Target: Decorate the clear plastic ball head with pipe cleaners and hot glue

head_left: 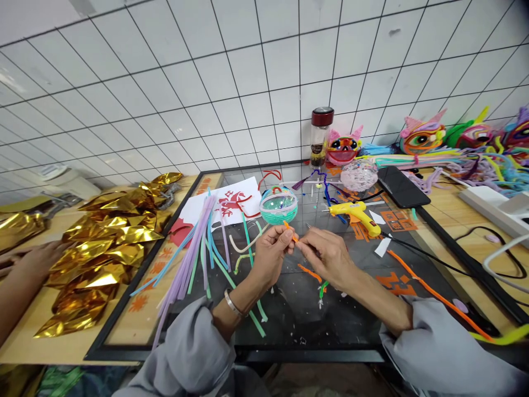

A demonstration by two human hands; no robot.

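A short piece of orange pipe cleaner (290,230) is pinched between the fingertips of my left hand (273,247). My right hand (327,252) closes on the lower end of the same piece, and a small metal tip shows above its fingers; what that belongs to is hidden. Just beyond my hands sits a clear ball wrapped in teal pipe cleaner (279,205), with a white band across it. Below my right hand lie a loose orange piece (309,272) and a green twisted bit (323,291).
A yellow glue gun (355,214) lies right of the ball, its cable running right. Pipe cleaners (198,242) fan out at left by white paper (243,193). A jar (321,138), a phone (403,186) and gold foil (107,242) surround; another person's hand (35,264) touches the foil.
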